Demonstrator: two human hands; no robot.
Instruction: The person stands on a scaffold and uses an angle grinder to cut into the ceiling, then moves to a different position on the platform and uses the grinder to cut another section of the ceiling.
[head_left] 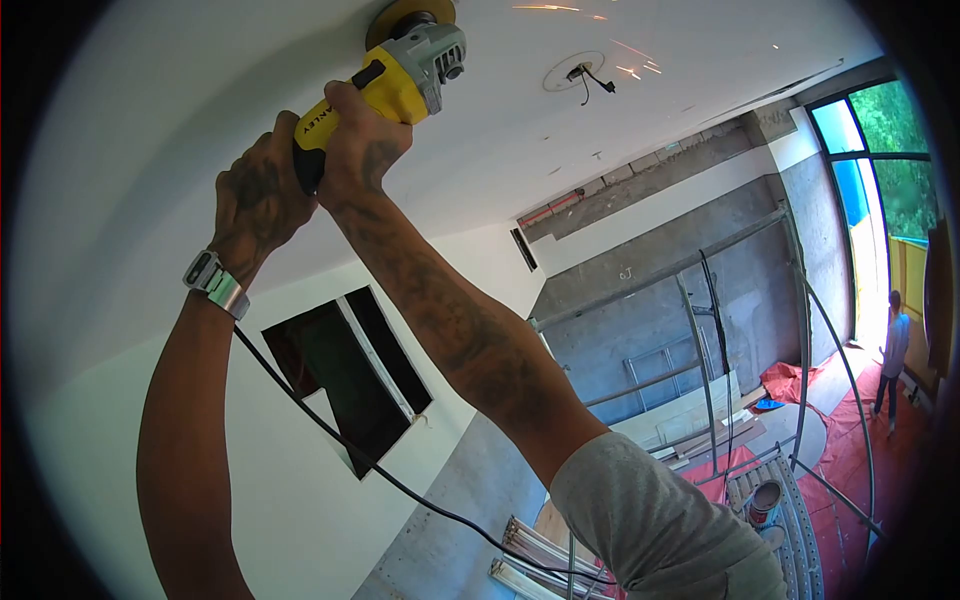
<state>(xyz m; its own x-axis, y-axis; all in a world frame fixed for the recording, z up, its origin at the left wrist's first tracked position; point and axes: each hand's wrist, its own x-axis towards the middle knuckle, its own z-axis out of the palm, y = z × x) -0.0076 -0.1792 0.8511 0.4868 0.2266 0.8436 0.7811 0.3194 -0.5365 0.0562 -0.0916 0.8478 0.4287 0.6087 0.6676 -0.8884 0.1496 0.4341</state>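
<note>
1. Closest in, the right arm's grey sleeve [650, 520] rises from below. I'd want both elbows a little bent, so the arms can soak up a kick from the tool rather than lock.
2. The black cord [330, 425] hangs from the tool's tail down past the left wrist and its wristwatch [215, 283]. It looks wise to let it drape behind the arms, well away from the wheel.
3. The left hand [258, 190] is wrapped shut round the dark rear handle. The right hand [362, 140] is closed tight about the yellow body just ahead of it. Each grip is full, fingers right round, with nothing else held. That two-handed hold seems right for overhead work.
4. The angle grinder [410, 65] is up overhead, its disc [405, 12] touching the white ceiling [200, 80]. To my eye, light, steady pressure at a shallow tilt would cut cleaner than leaning into it.
5. Sparks [630, 68] stream along the ceiling away from the worker, toward a round hole with loose wires [578, 72]. The spray is best aimed clear of those wires and of the face.
6. Far below, another person [893, 350] stands by the window [880, 140] near red sheeting [850, 450], well apart from the sparks. It's worth a glance to check that nobody walks underneath.
</note>
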